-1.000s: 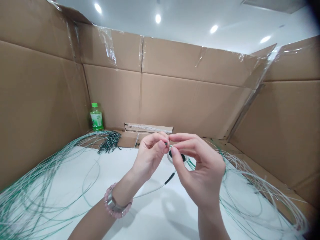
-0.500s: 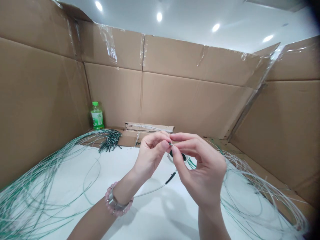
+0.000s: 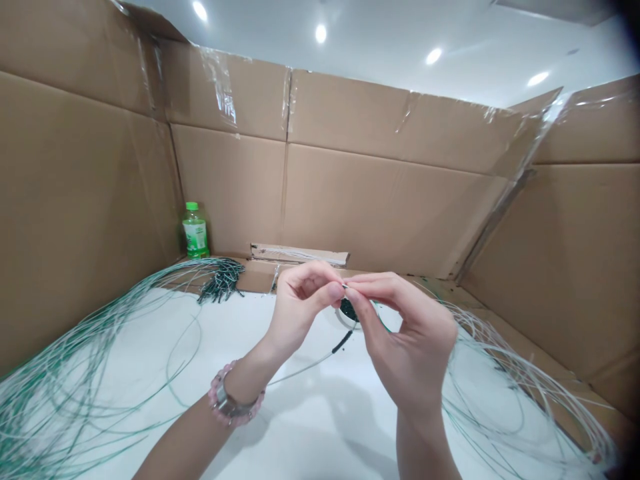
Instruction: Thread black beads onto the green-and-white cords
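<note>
Left hand (image 3: 303, 303) and right hand (image 3: 413, 333), fingertips pinched, grip 1 tiny dark piece (image 3: 345, 287); bowl (image 3: 345, 322) at their 6 o'clock.

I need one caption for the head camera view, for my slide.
Left hand and right hand hold a tiny dark piece at their fingertips, thin strands lying on both sides.

Tiny dark piece (image 3: 345, 287) between both hands (image 3: 303, 307) (image 3: 413, 337)

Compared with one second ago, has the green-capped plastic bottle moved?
No, the bottle stands in the same place against the brown cardboard corner.
</note>
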`<state>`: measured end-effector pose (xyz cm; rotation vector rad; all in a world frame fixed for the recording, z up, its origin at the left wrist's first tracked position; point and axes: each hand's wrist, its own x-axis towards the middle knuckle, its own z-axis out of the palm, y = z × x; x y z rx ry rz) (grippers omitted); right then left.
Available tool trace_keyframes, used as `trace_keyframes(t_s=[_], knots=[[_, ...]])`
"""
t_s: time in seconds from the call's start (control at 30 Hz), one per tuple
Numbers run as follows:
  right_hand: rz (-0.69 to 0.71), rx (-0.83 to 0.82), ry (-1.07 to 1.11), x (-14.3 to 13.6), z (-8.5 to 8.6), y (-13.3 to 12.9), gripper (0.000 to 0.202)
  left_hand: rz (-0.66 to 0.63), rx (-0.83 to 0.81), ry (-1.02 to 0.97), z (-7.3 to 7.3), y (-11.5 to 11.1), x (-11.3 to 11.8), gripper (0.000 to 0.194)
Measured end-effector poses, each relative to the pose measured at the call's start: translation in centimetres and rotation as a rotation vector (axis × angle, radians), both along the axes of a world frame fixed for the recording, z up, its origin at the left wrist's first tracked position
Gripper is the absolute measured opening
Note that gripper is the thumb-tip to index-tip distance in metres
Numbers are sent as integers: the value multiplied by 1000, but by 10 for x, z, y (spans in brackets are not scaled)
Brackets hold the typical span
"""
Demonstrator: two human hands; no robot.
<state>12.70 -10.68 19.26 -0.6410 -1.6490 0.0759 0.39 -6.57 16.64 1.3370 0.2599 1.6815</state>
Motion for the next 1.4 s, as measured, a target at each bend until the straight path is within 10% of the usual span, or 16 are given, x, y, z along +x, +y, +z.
trace_keyframes(t_s=[0.4, 0.83, 1.4], knots=[[144, -127, 62, 1, 2, 1, 13, 48, 403, 72, 4, 2, -12, 9], [238, -142, 170, -2, -4, 4, 17, 13, 324, -15, 5, -1, -8, 14], [8, -13, 53, -2, -3, 4, 18, 124, 196, 47, 8, -6, -11, 7]])
